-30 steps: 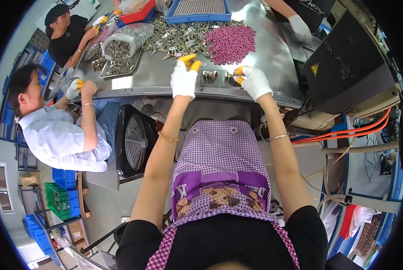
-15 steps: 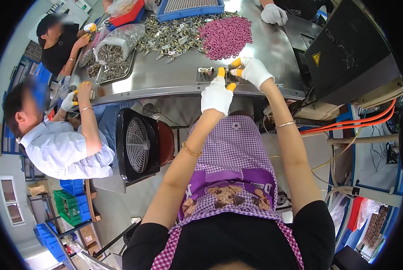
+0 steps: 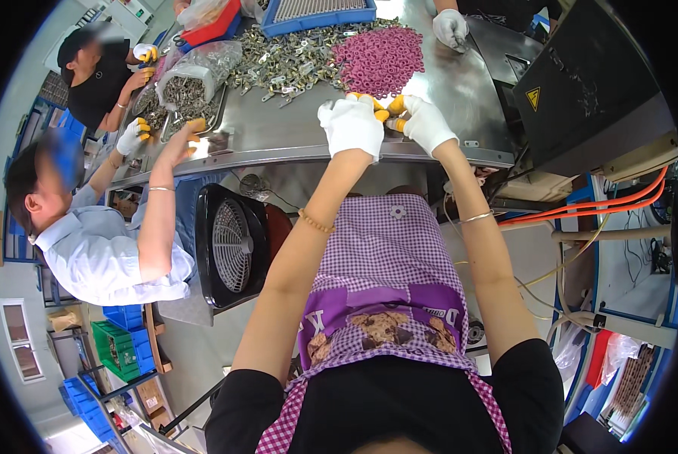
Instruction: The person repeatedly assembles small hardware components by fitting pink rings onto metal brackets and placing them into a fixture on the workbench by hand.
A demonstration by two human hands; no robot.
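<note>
My left hand [image 3: 352, 129], in a white glove with yellow fingertips, is over the near edge of the metal table, its fingers curled in. My right hand [image 3: 425, 125], gloved alike, has its fingers pinched together close beside the left fingertips. Whatever lies between the fingertips is too small and covered to make out. The left hand covers most of a small metal fixture under it. Just beyond the fingers lies a heap of pink rings [image 3: 378, 62]. To its left spreads a pile of small metal parts [image 3: 289, 64].
A blue tray [image 3: 320, 25] stands behind the piles. At left, a metal tray [image 3: 216, 121] and a plastic bag [image 3: 218, 59] hold more metal parts. A dark machine box [image 3: 581, 87] rises at right. Two co-workers sit at left; another person's gloved hand [image 3: 451, 30] rests at the far side.
My left hand has moved forward and left, over the fixture, its fingers now curled. The right hand has barely shifted. The nearer co-worker's hands at left have parted, one reaching toward the metal tray.
</note>
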